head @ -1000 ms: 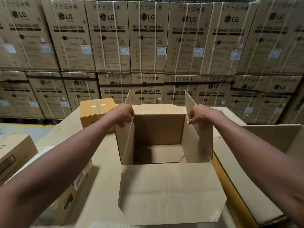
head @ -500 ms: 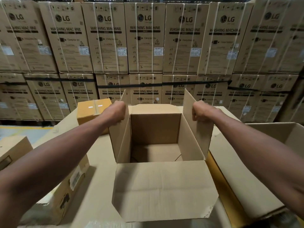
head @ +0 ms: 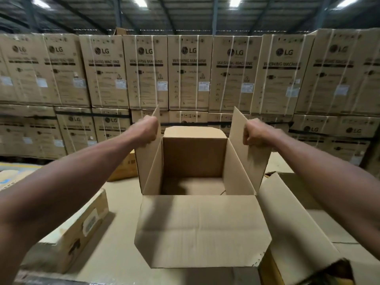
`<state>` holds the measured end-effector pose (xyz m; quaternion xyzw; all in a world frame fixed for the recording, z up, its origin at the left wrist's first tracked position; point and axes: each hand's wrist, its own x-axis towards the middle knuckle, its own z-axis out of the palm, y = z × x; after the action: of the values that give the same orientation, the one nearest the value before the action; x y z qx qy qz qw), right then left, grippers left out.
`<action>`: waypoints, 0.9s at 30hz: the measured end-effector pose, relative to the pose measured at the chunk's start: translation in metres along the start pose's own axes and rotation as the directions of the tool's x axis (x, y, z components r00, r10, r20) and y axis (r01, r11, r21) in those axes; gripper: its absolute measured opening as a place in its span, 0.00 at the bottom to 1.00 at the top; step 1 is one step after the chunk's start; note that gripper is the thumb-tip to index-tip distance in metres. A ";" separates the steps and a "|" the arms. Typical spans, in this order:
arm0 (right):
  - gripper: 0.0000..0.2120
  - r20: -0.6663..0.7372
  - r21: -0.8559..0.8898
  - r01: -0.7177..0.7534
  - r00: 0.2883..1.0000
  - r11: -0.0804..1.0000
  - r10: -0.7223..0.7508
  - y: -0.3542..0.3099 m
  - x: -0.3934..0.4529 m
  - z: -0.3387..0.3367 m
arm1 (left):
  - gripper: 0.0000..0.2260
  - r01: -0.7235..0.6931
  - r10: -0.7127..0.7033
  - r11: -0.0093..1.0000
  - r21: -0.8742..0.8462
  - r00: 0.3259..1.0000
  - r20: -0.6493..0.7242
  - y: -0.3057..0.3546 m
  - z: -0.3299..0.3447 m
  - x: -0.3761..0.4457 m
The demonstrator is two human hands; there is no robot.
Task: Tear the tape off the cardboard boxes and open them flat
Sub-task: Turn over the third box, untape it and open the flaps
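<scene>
An open brown cardboard box (head: 195, 159) stands upright in front of me with its four top flaps spread. Its near flap (head: 201, 229) hangs toward me and the far flap (head: 193, 131) folds back. My left hand (head: 147, 131) grips the raised left flap (head: 148, 161) near its top edge. My right hand (head: 256, 134) grips the raised right flap (head: 253, 163) the same way. The inside of the box looks empty. No tape is visible on it.
A large open carton (head: 304, 221) lies at the right, touching the box. A flat labelled box (head: 70, 229) lies at the left, and a small yellow-brown box (head: 125, 167) sits behind my left arm. A wall of stacked washing machine cartons (head: 189, 73) fills the background.
The box has risen with both hands still gripping the side flaps. The view has tilted upward, so the warehouse roof now shows.
</scene>
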<state>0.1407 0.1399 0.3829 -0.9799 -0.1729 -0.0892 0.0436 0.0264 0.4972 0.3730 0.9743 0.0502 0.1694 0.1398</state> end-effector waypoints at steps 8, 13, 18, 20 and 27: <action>0.07 -0.153 0.052 0.029 0.988 0.998 -0.021 0.014 -0.058 -0.097 | 0.04 -0.052 0.054 0.998 0.018 0.992 -0.113 0.053 -0.078 -0.035; 0.04 -0.212 0.005 0.035 0.977 0.999 -0.033 0.020 -0.101 -0.148 | 0.09 -0.104 0.124 0.989 0.108 0.972 -0.200 0.091 -0.117 -0.061; 0.04 -0.285 -0.035 0.007 0.958 0.999 -0.017 0.044 -0.141 -0.182 | 0.08 -0.130 0.158 0.983 0.129 0.958 -0.240 0.132 -0.142 -0.082; 0.05 -0.306 -0.047 -0.011 0.952 0.999 -0.004 0.058 -0.157 -0.192 | 0.06 -0.129 0.157 0.983 0.131 0.960 -0.233 0.150 -0.148 -0.090; 0.05 -0.310 -0.093 -0.055 0.950 0.994 0.023 0.123 -0.217 -0.217 | 0.03 -0.170 0.198 0.976 0.136 0.954 -0.227 0.222 -0.144 -0.118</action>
<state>-0.0522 -0.0724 0.5473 -0.9581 -0.1398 -0.2489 0.0222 -0.1230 0.3042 0.5303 0.9536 -0.0146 0.2947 0.0600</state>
